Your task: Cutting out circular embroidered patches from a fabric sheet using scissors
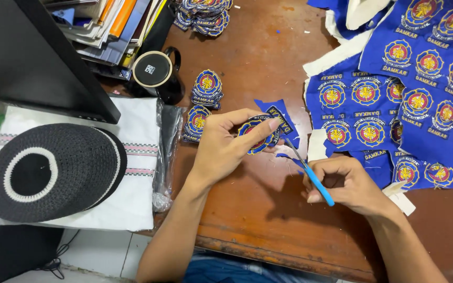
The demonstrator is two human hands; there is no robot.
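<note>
My left hand (226, 144) pinches a round blue embroidered patch (258, 135) with a ragged blue cloth margin, held just above the brown wooden table (252, 209). My right hand (344, 183) grips small scissors with a blue handle (315, 181); their thin blades point up-left and meet the patch's cloth edge near my left thumb. A blue cloth offcut (280, 116) hangs behind the patch.
Stacks of cut patches (205, 91) lie left of my hands, another pile (205, 14) at the far edge. A large blue cloth sheet of uncut patches (420, 99) covers the right. A black mug (155, 73), books, a black-and-white knitted cap (48, 170) on folded white cloth sit left.
</note>
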